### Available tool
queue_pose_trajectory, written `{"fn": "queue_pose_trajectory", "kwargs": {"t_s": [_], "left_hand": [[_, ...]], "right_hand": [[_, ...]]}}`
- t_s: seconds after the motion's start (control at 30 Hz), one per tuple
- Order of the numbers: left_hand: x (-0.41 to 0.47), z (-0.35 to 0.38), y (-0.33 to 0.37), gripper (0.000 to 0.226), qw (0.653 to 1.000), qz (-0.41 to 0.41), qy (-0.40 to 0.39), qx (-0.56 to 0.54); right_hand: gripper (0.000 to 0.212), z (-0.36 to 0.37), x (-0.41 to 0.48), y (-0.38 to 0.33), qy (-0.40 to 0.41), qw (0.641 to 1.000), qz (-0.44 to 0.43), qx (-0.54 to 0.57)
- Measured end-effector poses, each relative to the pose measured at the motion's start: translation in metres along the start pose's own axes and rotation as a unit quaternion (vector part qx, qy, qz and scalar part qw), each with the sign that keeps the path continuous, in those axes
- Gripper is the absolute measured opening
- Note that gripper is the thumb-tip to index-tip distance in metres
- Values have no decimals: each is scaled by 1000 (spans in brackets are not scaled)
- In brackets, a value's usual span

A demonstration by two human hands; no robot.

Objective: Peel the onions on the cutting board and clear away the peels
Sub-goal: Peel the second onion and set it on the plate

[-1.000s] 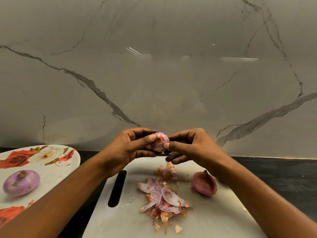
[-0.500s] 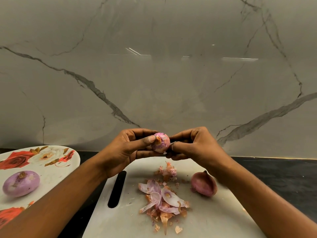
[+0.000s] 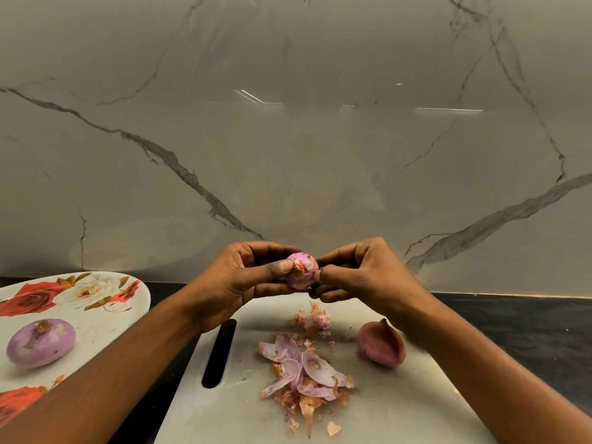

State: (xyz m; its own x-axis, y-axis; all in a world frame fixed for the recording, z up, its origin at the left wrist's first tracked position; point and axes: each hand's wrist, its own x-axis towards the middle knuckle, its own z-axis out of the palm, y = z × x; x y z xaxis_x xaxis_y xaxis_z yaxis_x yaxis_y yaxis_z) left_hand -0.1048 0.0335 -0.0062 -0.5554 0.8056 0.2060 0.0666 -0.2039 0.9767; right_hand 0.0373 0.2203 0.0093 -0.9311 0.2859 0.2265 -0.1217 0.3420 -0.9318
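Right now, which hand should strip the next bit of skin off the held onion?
Right. The left hand wraps the onion, thumb pressed on its face, so it's the holder. The right hand has thumb and fingertip at the onion's right edge, probably free to pinch and pull.

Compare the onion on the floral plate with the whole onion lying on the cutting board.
The plate onion is pale lilac and peeled; the board onion is dark red, skin on. The plate onion looks rounder; the board onion has a pointed tip. Both lie untouched.
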Motion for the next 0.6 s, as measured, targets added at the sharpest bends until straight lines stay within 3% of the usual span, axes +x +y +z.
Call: {"fn": "queue_pose_trajectory", "kwargs": {"t_s": [0.3,0.6], "left_hand": [[2,-1,0,41,1000,9,7,-26],[3,2,-2,43,999,29,41,11]], "right_hand": [[17,0,2,-1,18,999,6,38],[18,-1,4,5,41,995,-35,-80]]}}
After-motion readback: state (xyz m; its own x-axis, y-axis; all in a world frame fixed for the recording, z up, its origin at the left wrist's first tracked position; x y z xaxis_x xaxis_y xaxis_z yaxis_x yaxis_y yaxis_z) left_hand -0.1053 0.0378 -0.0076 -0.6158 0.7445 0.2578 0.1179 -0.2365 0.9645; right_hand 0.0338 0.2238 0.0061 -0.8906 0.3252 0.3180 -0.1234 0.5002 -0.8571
